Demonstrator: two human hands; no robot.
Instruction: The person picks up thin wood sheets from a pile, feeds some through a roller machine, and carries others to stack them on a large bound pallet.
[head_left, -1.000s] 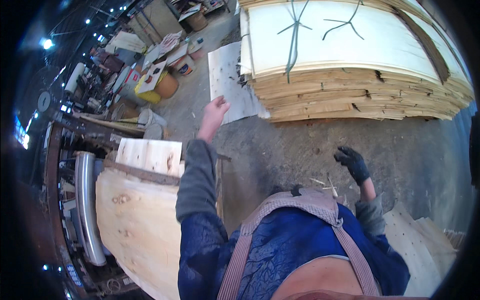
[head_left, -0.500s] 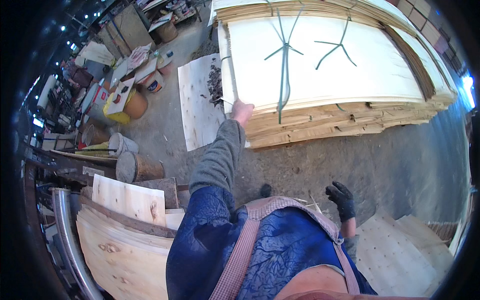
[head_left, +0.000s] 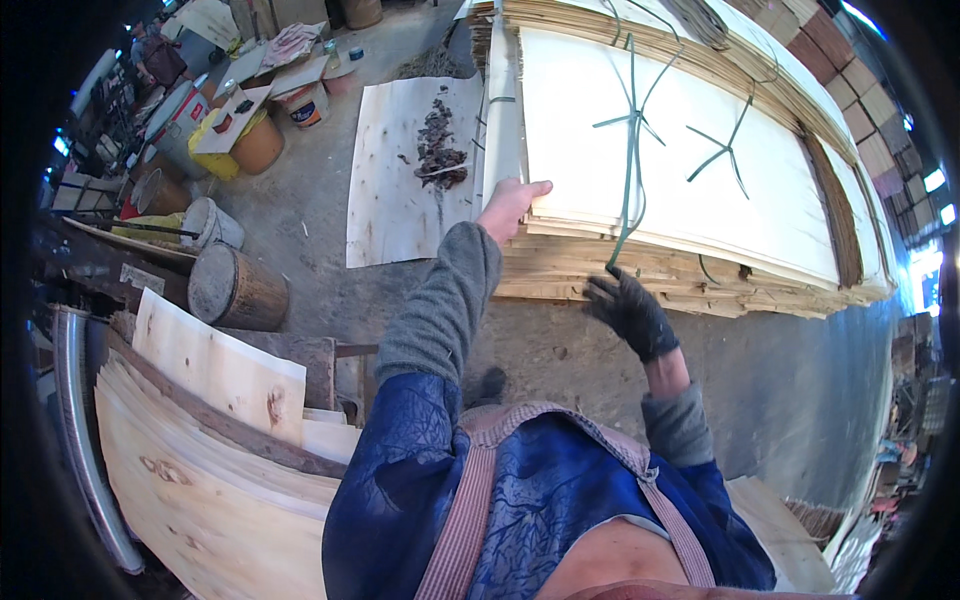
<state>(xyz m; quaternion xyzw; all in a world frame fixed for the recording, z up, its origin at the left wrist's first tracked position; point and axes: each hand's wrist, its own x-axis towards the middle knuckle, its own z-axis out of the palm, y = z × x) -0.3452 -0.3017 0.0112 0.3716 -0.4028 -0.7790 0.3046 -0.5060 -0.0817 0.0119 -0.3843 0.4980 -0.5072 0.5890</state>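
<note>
My bare left hand (head_left: 514, 207) grips the near left corner of the top veneer sheets (head_left: 590, 110), its thumb on the upper face and its fingers over the edge. Just below the stack's front edge is my right hand (head_left: 632, 312) in a black glove, slightly blurred, fingers apart. Beside its fingertips hangs the tail of a green strap (head_left: 628, 190), knotted on the pale top sheet; whether they touch I cannot tell. A second green strap (head_left: 728, 150) lies to its right. Under the top sheets, rougher veneer layers (head_left: 560, 265) form the tall stack.
Left of the stack, a veneer sheet (head_left: 375, 185) lies on the floor with dark scraps (head_left: 440, 150) on it. Buckets (head_left: 212, 222) and a rusty drum (head_left: 235, 285) stand farther left. More veneer (head_left: 215, 480) is piled at my lower left beside a metal roller (head_left: 85, 440).
My right hand has risen from my side to the stack's front edge, near the strap's tail. My left hand stays at the corner, thumb now stretched over the top. The view has shifted.
</note>
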